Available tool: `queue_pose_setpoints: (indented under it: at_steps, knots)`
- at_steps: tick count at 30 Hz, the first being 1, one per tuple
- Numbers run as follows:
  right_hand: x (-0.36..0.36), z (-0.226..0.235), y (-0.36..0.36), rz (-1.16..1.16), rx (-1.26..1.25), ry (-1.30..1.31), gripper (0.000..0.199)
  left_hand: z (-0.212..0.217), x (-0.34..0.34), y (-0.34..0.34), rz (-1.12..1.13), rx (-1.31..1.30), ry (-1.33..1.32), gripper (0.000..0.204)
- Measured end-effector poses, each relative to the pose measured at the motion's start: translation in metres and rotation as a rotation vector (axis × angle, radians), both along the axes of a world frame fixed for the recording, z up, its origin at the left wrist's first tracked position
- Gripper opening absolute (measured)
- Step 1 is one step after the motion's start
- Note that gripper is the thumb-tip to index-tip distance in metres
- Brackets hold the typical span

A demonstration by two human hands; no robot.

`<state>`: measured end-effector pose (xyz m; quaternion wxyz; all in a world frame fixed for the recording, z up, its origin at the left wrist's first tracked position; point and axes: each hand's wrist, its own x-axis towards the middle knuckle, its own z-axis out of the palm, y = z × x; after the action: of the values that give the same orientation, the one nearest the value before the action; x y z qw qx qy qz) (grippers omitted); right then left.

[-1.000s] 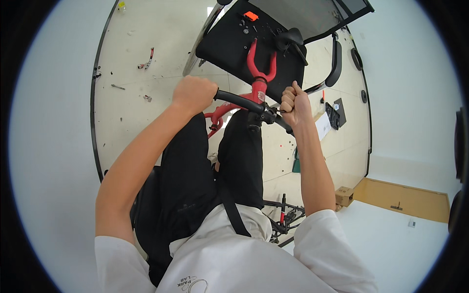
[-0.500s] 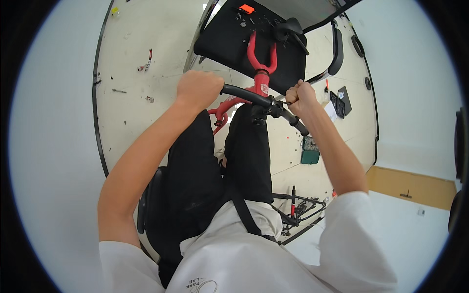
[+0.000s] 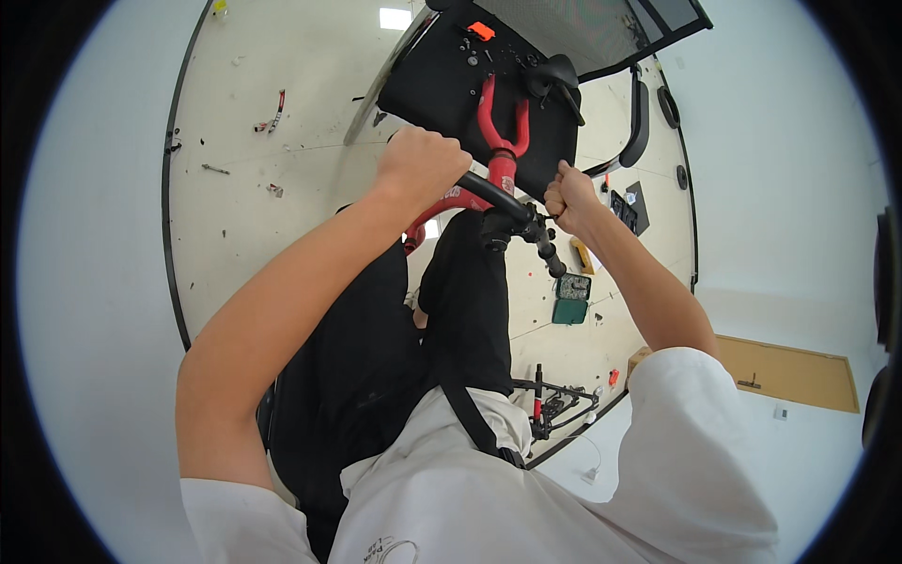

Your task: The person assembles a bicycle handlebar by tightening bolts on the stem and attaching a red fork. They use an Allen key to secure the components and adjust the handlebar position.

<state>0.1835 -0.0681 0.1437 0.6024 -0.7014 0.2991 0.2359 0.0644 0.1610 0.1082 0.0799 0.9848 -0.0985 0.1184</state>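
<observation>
My left hand (image 3: 420, 164) is closed round one end of a black handlebar (image 3: 489, 193). The bar sits in a black stem (image 3: 500, 228) joined to a red bike frame (image 3: 502, 172), which rests between my legs with its fork tips on a black chair seat. My right hand (image 3: 571, 197) is a fist beside the stem clamp, closed on a thin dark tool (image 3: 552, 218) that reaches toward the clamp. Most of that tool is hidden by my fingers. The bar's other end (image 3: 556, 267) slants down below my right hand, apart from it.
On the chair seat (image 3: 427, 89) lie an orange item (image 3: 481, 31), small parts and a black bike saddle (image 3: 552, 77). A green case (image 3: 569, 311) stands open on the floor at right. Behind it lies a black bike frame (image 3: 564, 404). Scraps litter the left floor.
My left hand has moved right and slightly down, turning the handlebar to a steeper slant. My right hand stays closed by the stem, slightly lower. The whole view has shifted a little.
</observation>
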Motion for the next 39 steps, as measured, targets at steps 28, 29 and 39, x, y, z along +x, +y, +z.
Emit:
queue_pose_setpoints:
  at_steps: [28,29,39]
  knots:
    - [-0.035,-0.001,0.048,1.107,-0.878,-0.861,0.050,-0.024,-0.007,0.004,0.149,-0.072,0.154,0.007]
    - [-0.049,0.000,0.052,1.100,-0.852,-0.891,0.048,-0.020,-0.008,0.004,0.153,-0.048,0.162,0.006]
    - [-0.126,-0.001,0.024,1.126,-0.714,-1.564,0.022,-0.012,-0.014,0.012,0.204,0.016,0.241,0.009]
